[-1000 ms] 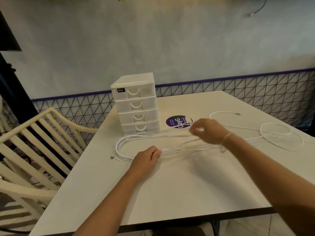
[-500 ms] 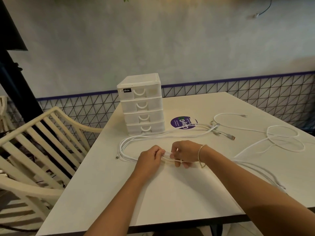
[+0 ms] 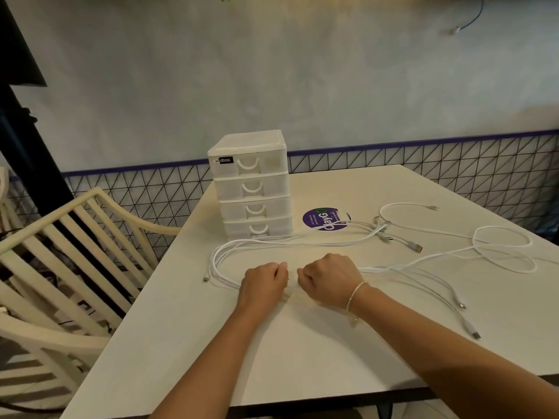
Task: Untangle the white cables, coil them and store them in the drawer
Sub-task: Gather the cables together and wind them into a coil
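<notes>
Cables (image 3: 272, 241) lay in a long white loop at mid-frame, with looser loops trailing to the right. Left of centre, the left hand (image 3: 263, 281) gripped the bundle, its grip curled tight round the strands, as it had a second before. Just beside it, the right hand (image 3: 328, 278), which had been raised over the loop a second earlier, had come down and pinched the same bundle. Both hands now met on the surface (image 3: 302, 343), so coiling looked ready to begin. Upper centre, the drawer unit (image 3: 252, 186) was fully closed.
</notes>
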